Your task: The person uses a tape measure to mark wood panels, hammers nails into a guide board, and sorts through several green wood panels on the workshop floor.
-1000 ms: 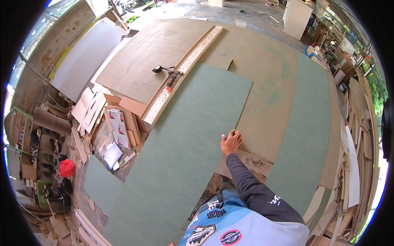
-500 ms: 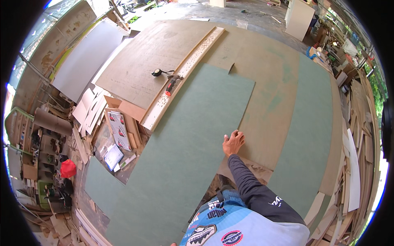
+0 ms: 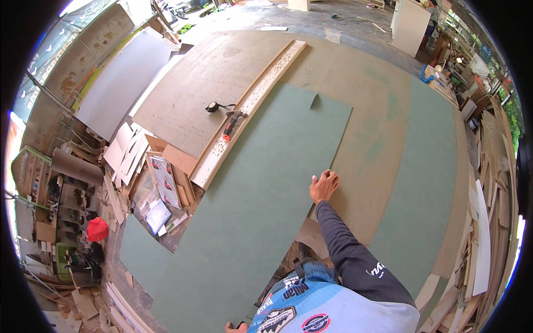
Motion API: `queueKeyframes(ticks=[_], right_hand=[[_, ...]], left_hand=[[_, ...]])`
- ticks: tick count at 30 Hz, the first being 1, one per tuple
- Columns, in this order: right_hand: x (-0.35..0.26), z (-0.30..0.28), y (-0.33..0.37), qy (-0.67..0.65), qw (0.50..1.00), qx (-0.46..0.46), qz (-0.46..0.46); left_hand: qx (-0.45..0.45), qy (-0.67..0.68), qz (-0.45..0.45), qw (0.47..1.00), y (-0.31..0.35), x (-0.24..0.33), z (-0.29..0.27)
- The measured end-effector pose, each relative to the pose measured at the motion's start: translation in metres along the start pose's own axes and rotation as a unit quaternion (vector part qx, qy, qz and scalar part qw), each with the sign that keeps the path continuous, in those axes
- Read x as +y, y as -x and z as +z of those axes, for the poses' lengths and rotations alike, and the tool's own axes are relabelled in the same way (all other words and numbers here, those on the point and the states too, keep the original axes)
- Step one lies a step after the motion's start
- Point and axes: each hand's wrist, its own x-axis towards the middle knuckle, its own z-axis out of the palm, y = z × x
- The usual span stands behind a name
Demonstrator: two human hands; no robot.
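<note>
A large, thin green sheet (image 3: pixel 261 161) lies over a brown board (image 3: pixel 366 116). My right hand (image 3: pixel 325 186) has its fingers bent over the sheet's right edge, gripping it. At the bottom of the view, only the fingers of my left hand (image 3: pixel 237 327) show. They look curled at the sheet's near edge, with a small dark patch between them. A small flap (image 3: pixel 315 101) stands up near the sheet's far edge. Along the sheet's left side runs a pale, speckled wooden channel (image 3: pixel 252 108). A claw hammer (image 3: pixel 231 125) with a red-and-black handle rests across it.
A tape measure (image 3: pixel 212 106) lies on the board left of the channel. Another green strip (image 3: pixel 425 172) covers the board's right side. Offcuts and a clipboard with papers (image 3: pixel 158 215) are at left. Long wood strips (image 3: pixel 491 183) pile up at right, and a white cabinet (image 3: pixel 410 25) stands far off.
The green sheet has slid slightly away and to the right over the board, my right hand moving along with it. More of my left hand shows at the bottom. The camera view has shifted slightly.
</note>
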Motion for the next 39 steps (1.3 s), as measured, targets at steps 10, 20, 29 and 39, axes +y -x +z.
queueKeyframes(ticks=[10,20,29,39], right_hand=[[0.018,0.015,-0.077,0.033,0.999,-0.007,0.022],[0.012,0.021,-0.140,0.034,0.997,-0.045,0.048],[0.032,0.013,-0.085,0.015,0.999,-0.041,0.005],[-0.003,-0.023,0.019,-0.067,0.991,-0.113,0.034]], left_hand=[[0.000,0.102,-0.339,0.935,0.142,0.092,0.107],[-0.159,0.050,-0.503,0.848,0.121,0.046,0.104],[-0.214,0.046,-0.461,0.860,0.171,0.084,0.128],[-0.219,0.055,-0.475,0.850,0.175,0.086,0.133]])
